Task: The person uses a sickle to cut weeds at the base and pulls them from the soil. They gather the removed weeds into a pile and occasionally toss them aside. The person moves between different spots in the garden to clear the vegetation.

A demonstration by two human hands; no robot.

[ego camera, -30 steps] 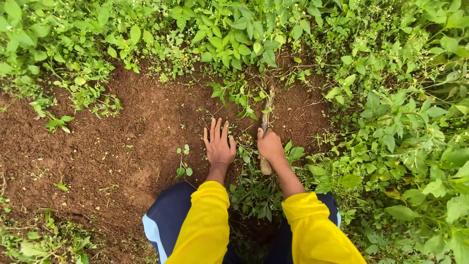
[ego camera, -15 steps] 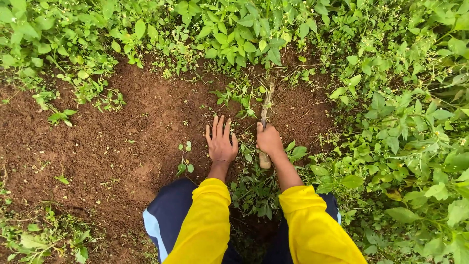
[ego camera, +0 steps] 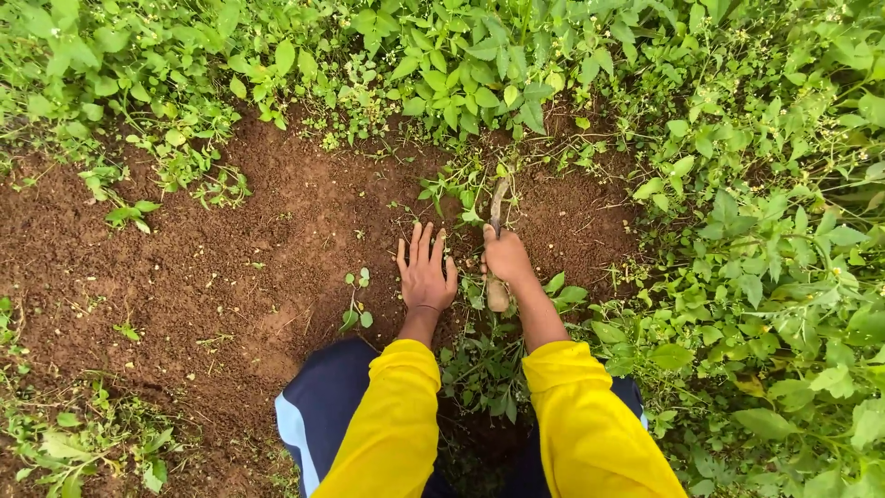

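I see my right hand [ego camera: 507,258] wrapped around the wooden handle of a small digging tool [ego camera: 498,242]. The pale butt of the handle sticks out below my palm, toward me, and the soil-caked blade runs forward into the weeds [ego camera: 461,189] at the edge of the green growth. The grip is a full fist, fingers curled tight around the shaft, thumb side up. I judge the tool to be light and rigid, with a rough, dry handle that should not slip; holding it in the middle, as I do, gives good leverage on the point. The blade end is partly hidden by leaves, so I cannot tell how deep it sits in the ground.

My left hand [ego camera: 426,270] lies flat on the bare brown soil [ego camera: 230,267], just beside the right one, fingers spread and pointing forward, holding nothing. The fingertips reach the thin stems at the edge of the weeds. Those stems look soft and thin and would likely tear easily; I would take them low, near the root. The soil looks loose and crumbly. A small seedling [ego camera: 355,304] stands to the left of that hand, apart from it.
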